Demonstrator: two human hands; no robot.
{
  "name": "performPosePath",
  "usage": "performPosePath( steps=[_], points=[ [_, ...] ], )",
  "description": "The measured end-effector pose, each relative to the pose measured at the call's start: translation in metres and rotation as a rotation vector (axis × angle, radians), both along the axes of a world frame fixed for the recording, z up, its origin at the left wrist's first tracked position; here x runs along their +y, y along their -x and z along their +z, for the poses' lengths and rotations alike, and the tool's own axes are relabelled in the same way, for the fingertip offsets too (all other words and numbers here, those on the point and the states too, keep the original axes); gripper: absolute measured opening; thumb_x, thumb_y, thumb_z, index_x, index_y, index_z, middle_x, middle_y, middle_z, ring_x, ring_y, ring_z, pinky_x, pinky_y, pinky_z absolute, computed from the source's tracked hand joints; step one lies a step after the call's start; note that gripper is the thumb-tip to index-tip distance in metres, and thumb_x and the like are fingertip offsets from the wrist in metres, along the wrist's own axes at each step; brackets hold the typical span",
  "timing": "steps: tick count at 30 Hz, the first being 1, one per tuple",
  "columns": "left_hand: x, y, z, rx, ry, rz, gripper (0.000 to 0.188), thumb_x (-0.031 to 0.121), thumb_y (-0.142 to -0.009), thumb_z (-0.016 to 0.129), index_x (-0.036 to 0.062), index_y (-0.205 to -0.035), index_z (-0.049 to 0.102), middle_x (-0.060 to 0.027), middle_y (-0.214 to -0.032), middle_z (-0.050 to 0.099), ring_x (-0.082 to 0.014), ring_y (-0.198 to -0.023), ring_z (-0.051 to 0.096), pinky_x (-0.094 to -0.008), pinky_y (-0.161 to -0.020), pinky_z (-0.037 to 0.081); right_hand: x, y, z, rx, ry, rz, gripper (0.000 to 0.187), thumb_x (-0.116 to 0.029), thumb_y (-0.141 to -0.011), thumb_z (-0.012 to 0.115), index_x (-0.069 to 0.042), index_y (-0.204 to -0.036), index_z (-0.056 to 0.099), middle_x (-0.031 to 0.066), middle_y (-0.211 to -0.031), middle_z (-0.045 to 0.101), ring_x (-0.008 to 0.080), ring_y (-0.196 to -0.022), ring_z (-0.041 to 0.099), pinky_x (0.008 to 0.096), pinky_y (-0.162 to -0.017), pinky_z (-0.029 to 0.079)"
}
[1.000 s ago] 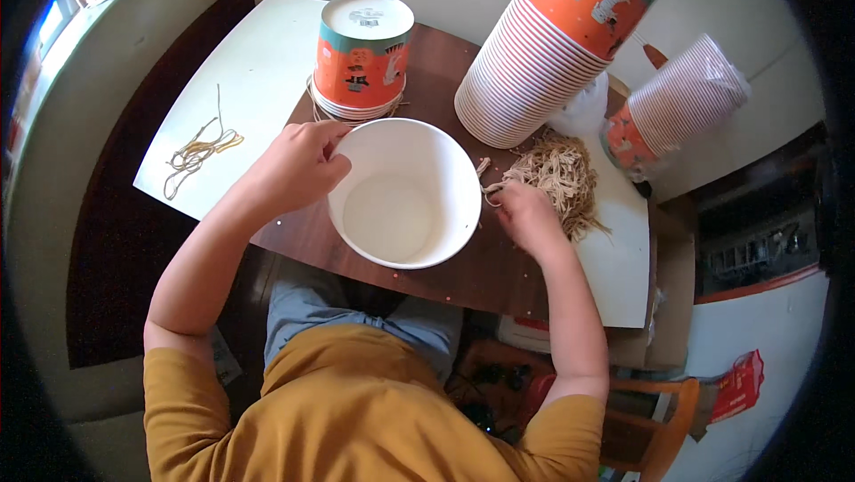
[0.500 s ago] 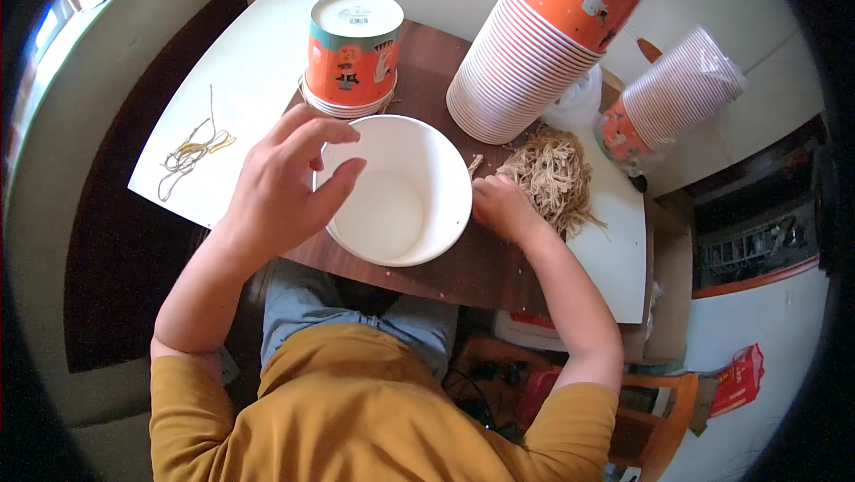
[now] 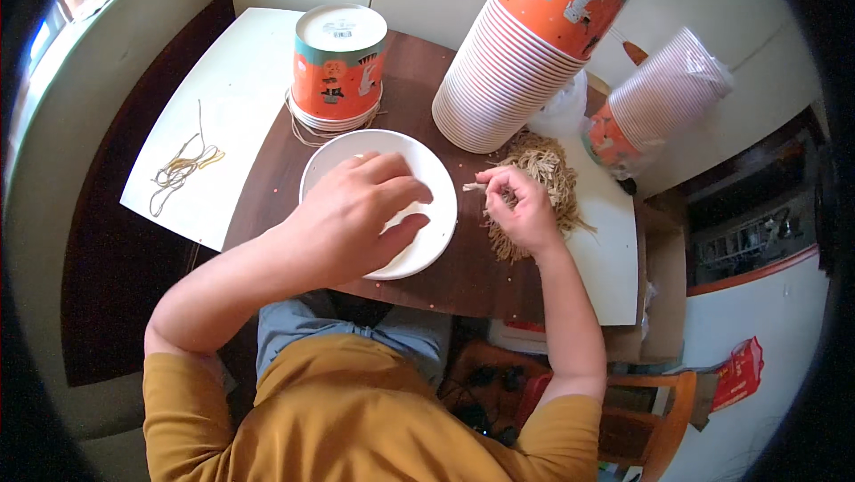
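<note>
A white paper tub (image 3: pixel 443 231) stands upright on the brown tabletop in front of me, its mouth facing up. Over that mouth hovers my left hand (image 3: pixel 361 210), empty, its thumb and fingers curved apart. It hides part of the tub's inside. To the right, my right hand (image 3: pixel 524 213) pinches a short bit of beige twine (image 3: pixel 471 186), whose end sticks out from the fingertips. Behind and under this hand spreads a tangled heap of beige twine strands (image 3: pixel 557 170).
An upside-down orange and teal tub stack (image 3: pixel 337 81) has twine around its base. A tall leaning stack of paper tubs (image 3: pixel 508 72) stands behind. Farther right is a plastic-wrapped stack (image 3: pixel 655 95). Loose cords (image 3: pixel 183 170) lie on the white left leaf.
My left hand has moved right, from the tub's left rim to over its mouth. My right hand has lifted off the table beside the tub and shifted toward the heap, with twine in its fingers.
</note>
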State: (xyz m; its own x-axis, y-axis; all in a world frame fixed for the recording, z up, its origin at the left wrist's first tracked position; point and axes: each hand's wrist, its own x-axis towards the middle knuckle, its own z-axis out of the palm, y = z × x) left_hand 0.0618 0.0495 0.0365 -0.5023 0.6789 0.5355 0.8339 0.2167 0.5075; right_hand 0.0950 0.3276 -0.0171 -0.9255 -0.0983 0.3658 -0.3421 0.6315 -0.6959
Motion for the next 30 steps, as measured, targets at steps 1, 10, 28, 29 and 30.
performPosePath(
  steps=[1,10,28,29,30],
  points=[
    [0.008,0.004,0.0,0.001,-0.002,-0.003,0.019,0.012,-0.079,0.071,0.005,-0.096,0.065,-0.0122,-0.089,0.06,-0.0316,-0.083,0.061,-0.0407,-0.073,0.05,0.004,0.002,0.001,-0.097,0.126,0.007,0.003,-0.002,-0.082,0.059,-0.003,-0.083,0.056,0.0106,-0.097,0.067,0.0141,-0.085,0.063,0.0293,-0.078,0.051],
    [0.09,0.055,-0.021,0.393,0.158,-0.125,0.023,0.015,-0.078,0.064,0.0068,-0.098,0.055,-0.0103,-0.083,0.055,-0.0297,-0.075,0.06,-0.0424,-0.07,0.047,0.006,0.022,0.009,-0.18,0.12,-0.06,0.008,-0.004,-0.084,0.064,-0.002,-0.089,0.058,0.0033,-0.082,0.067,0.0087,-0.075,0.061,0.0256,-0.068,0.051],
    [0.104,0.063,-0.023,0.426,0.176,-0.27,0.021,0.016,-0.077,0.065,0.0075,-0.096,0.059,-0.007,-0.09,0.058,-0.0252,-0.077,0.062,-0.0397,-0.069,0.049,0.011,0.022,-0.001,-0.171,0.235,-0.033,0.008,-0.003,-0.086,0.063,-0.001,-0.094,0.06,0.0047,-0.083,0.067,0.0088,-0.079,0.062,0.0254,-0.069,0.052],
    [0.106,0.064,-0.025,0.468,0.179,-0.323,0.022,0.017,-0.077,0.065,0.0087,-0.096,0.059,-0.0067,-0.09,0.057,-0.0243,-0.08,0.061,-0.0393,-0.071,0.048,0.013,0.023,-0.003,-0.142,0.193,-0.036,0.009,-0.003,-0.086,0.063,-0.001,-0.094,0.06,0.0049,-0.084,0.067,0.0085,-0.079,0.062,0.0248,-0.069,0.052],
    [0.108,0.061,-0.022,0.46,0.176,-0.318,0.02,0.017,-0.074,0.065,0.0094,-0.092,0.06,-0.0058,-0.086,0.057,-0.0231,-0.082,0.06,-0.0387,-0.074,0.046,0.017,0.023,-0.007,-0.142,0.192,-0.038,0.009,-0.003,-0.086,0.063,-0.001,-0.094,0.06,0.0049,-0.084,0.067,0.0085,-0.079,0.062,0.0248,-0.069,0.052]
  ],
)
